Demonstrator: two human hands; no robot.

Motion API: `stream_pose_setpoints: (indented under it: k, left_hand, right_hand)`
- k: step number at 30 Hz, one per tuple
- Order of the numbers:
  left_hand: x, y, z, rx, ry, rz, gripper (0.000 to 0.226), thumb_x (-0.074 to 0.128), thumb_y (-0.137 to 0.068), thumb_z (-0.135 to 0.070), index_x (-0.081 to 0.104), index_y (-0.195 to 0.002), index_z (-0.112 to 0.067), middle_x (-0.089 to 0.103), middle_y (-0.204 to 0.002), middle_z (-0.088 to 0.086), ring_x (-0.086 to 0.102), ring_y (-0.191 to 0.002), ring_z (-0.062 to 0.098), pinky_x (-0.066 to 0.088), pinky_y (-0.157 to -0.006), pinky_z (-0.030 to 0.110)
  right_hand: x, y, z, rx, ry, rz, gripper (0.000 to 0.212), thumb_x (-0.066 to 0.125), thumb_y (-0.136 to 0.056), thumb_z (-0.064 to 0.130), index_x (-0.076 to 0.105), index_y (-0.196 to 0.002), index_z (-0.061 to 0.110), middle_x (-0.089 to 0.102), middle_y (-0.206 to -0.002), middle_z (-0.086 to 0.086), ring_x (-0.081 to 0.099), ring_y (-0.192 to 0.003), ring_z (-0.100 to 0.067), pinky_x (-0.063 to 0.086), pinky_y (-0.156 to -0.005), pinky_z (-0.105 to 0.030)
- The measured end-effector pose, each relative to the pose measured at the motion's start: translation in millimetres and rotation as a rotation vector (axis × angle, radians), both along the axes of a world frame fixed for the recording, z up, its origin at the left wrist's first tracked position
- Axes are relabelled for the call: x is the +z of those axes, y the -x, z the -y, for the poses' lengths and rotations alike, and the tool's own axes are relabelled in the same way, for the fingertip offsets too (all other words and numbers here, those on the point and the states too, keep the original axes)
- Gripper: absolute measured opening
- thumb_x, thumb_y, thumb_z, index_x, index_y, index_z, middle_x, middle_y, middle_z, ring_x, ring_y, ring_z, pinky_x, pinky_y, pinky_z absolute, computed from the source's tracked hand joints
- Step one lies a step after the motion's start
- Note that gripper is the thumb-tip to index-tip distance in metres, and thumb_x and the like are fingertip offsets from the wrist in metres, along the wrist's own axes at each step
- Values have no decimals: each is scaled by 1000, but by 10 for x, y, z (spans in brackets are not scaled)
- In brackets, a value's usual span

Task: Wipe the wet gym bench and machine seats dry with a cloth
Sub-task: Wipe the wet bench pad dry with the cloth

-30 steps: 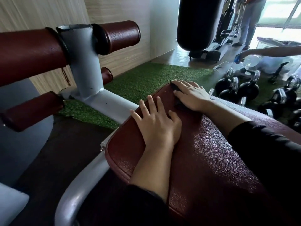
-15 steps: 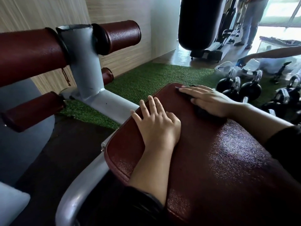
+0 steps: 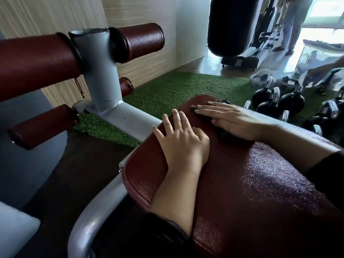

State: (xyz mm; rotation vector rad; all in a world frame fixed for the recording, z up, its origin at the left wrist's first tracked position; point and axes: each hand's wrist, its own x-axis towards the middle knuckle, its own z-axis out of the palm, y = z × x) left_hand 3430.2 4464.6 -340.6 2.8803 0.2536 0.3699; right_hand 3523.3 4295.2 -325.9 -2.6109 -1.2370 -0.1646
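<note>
A dark red padded bench fills the lower right, its surface beaded with water toward me. My left hand lies flat on the pad near its left edge, fingers straight. My right hand presses flat on a dark cloth at the far end of the pad. The cloth is mostly hidden under the palm; small dark bits show at the fingertips and behind the wrist.
Red foam rollers on a grey steel post stand to the left. Green turf lies beyond the bench. Several black kettlebells sit at the right. A black punching bag hangs behind; another person's arm reaches in.
My right hand slid the cloth across the far end of the pad to the right, then back toward the left. My left hand stayed in place.
</note>
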Motion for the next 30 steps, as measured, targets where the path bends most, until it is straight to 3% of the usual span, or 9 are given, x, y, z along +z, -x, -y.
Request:
stream_pose_setpoints:
  k: [3, 7, 12, 16, 19, 23, 30]
  left_hand:
    - [-2, -3, 13, -1, 6, -3, 64, 20, -96, -35, 8, -156, -16, 0, -163, -2, -4, -149, 23, -3, -114, 56]
    - [0, -19, 20, 3, 27, 17, 62, 22, -97, -34, 11, -155, -15, 1, -163, -2, -4, -149, 23, -5, -114, 57]
    - [3, -23, 7, -5, 61, 46, 60, 23, -99, -34, 15, -155, -15, 7, -163, -3, -1, -149, 22, -3, -115, 56]
    - [14, -15, 4, -3, 56, -10, 60, 19, -99, -35, 10, -156, -16, 1, -163, -4, -5, -149, 20, -4, -115, 55]
    - [20, -2, 11, -2, 48, -23, 61, 18, -99, -35, 8, -156, -16, -1, -163, -4, -6, -149, 21, -5, -115, 55]
    - [51, 12, 10, -6, 67, -25, 60, 19, -99, -35, 12, -155, -15, 1, -163, -3, -4, -149, 22, -4, -115, 56]
    - [134, 65, 3, -17, 76, -47, 58, 18, -101, -39, 20, -154, -17, 8, -163, -2, 4, -149, 21, 4, -115, 50]
  right_hand:
    - [66, -186, 266, -94, -53, -30, 48, 33, -96, 29, 26, -142, 41, 26, -153, 14, 19, -143, -8, 10, -118, -28]
    - [85, -464, -151, -330, -104, -39, 46, 38, -99, 20, 34, -143, 34, 30, -151, 11, 23, -142, -11, 13, -117, -28]
    - [21, -247, -523, -168, -73, 12, 48, 30, -96, 31, 31, -144, 33, 28, -152, 12, 17, -143, -10, 11, -119, -32]
    - [13, 95, -73, -30, -83, -34, 49, 32, -94, 30, 31, -143, 33, 28, -150, 15, 15, -141, -2, 6, -118, -22]
    - [52, -14, 198, -123, -58, -49, 49, 33, -95, 29, 29, -143, 39, 27, -151, 16, 16, -143, -6, 8, -119, -27]
    - [63, -217, -142, -397, -72, -38, 50, 34, -99, 25, 24, -144, 42, 22, -153, 17, 16, -144, -15, 10, -119, -37]
    - [-17, 378, -463, -375, -66, -42, 52, 33, -100, 25, 17, -148, 35, 16, -155, 17, 9, -145, -13, 5, -119, -37]
